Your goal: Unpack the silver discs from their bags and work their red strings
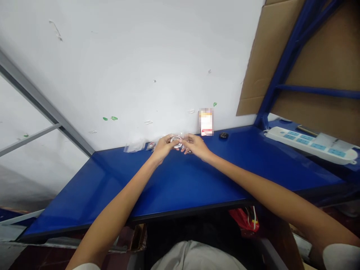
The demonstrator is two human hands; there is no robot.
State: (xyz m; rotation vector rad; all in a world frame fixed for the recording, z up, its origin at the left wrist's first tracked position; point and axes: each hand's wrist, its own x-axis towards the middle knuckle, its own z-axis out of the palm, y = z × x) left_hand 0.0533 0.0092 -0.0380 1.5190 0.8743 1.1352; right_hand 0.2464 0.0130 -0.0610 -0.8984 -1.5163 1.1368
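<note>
Over the back of the blue table (180, 187), both of my hands meet around a small round, shiny object (176, 139) with a clear or silvery rim; its kind is too small to make out. My left hand (163, 148) is closed on its left side, thumb on the rim. From the other side my right hand (197, 145) pinches it with bent fingers. Left of my hands, clear plastic bags (135, 145) lie against the wall, and a small wrapped item (151, 146) sits beside them.
An upright phone-like panel (206, 122), blurred out, leans on the white wall (168, 56). Right of it lies a small black object (223, 135). A white power strip (312, 144) rests at the right, near a blue metal frame (271, 90) and cardboard (258, 63).
</note>
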